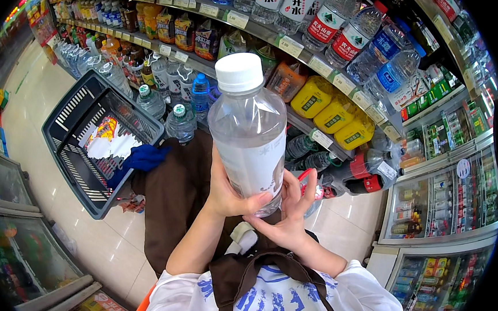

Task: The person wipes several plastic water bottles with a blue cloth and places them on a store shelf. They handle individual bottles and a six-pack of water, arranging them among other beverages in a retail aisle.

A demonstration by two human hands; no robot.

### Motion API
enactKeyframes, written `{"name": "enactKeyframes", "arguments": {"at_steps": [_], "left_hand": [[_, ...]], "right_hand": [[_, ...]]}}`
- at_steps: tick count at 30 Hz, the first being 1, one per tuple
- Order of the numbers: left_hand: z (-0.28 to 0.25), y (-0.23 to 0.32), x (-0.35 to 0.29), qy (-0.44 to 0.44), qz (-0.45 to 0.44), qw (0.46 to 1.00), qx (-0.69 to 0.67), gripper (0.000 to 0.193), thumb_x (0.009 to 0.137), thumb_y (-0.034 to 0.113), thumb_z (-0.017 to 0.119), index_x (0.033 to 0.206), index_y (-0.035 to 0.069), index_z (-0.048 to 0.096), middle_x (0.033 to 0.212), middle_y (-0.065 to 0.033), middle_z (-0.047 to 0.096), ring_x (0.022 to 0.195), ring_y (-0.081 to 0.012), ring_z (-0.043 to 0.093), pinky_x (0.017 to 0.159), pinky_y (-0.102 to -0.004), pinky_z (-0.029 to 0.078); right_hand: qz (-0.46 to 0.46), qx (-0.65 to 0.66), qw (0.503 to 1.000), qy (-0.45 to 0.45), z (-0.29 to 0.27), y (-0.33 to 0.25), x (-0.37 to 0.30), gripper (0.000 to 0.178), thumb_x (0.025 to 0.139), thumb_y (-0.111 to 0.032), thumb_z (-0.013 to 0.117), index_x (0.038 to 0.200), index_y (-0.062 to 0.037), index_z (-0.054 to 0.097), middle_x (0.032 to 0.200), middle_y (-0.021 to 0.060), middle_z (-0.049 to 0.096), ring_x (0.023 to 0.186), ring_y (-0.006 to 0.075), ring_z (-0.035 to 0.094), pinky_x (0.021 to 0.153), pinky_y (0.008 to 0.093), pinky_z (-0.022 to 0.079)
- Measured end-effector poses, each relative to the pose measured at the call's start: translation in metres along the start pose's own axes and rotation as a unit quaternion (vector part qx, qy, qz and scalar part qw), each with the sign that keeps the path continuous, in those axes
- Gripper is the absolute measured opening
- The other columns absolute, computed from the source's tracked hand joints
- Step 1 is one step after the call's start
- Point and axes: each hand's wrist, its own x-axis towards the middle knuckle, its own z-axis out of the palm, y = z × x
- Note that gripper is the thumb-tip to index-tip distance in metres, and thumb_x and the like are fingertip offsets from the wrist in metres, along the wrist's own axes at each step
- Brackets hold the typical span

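A clear plastic water bottle with a white cap and a white label stands upright, slightly tilted, in front of my chest. My left hand is wrapped round its lower part, with the thumb across the front. At the bottle's base, my right hand touches it with thumb and fingertips, the fingers partly bent. Liquid shows below the bottle's shoulder. To the left stands a dark grey shopping basket, with a white package with a colourful print inside. A bunched blue cloth hangs over its near rim.
Drink shelves curve across the front and right, with bottles in several rows. Large water jugs and yellow-wrapped packs sit low ahead. Glass-fronted coolers line the right, and more cooler cabinets line the left. Pale floor tiles lie below.
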Motion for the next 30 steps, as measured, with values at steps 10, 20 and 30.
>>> {"name": "enactKeyframes", "arguments": {"at_steps": [10,20,30], "left_hand": [[0.0,0.001,0.004,-0.06,-0.046,0.981,-0.178,0.094,0.05,0.031,0.069,0.121,-0.009,0.022,0.111,-0.0237,0.043,0.094,-0.0319,0.053,0.079,-0.0404,0.046],[0.005,0.002,0.011,-0.065,-0.101,0.927,-0.356,0.098,0.053,0.028,0.068,0.128,-0.002,0.013,0.129,-0.0228,0.024,0.11,-0.036,0.04,0.091,-0.0454,0.036],[-0.002,-0.008,0.01,-0.087,-0.075,0.954,-0.277,0.102,0.053,0.038,0.065,0.129,-0.003,0.011,0.131,-0.0277,0.016,0.117,-0.0401,0.029,0.095,-0.0472,0.029]], "right_hand": [[0.009,0.044,0.997,-0.056,-0.001,-0.002,-0.003,0.119,0.058,-0.008,0.074,0.125,-0.0133,-0.024,0.124,0.0231,0.02,0.113,0.0343,0.033,0.093,0.0427,0.029],[0.141,0.26,0.951,-0.085,0.001,-0.003,-0.001,0.114,0.066,-0.022,0.07,0.123,-0.011,-0.028,0.12,0.0245,0.031,0.113,0.03,0.036,0.092,0.0407,0.03],[0.213,0.326,0.918,-0.071,0.006,-0.009,0.004,0.115,0.064,-0.015,0.071,0.124,-0.0144,-0.027,0.125,0.0249,0.028,0.115,0.0291,0.034,0.093,0.0403,0.03]]}}
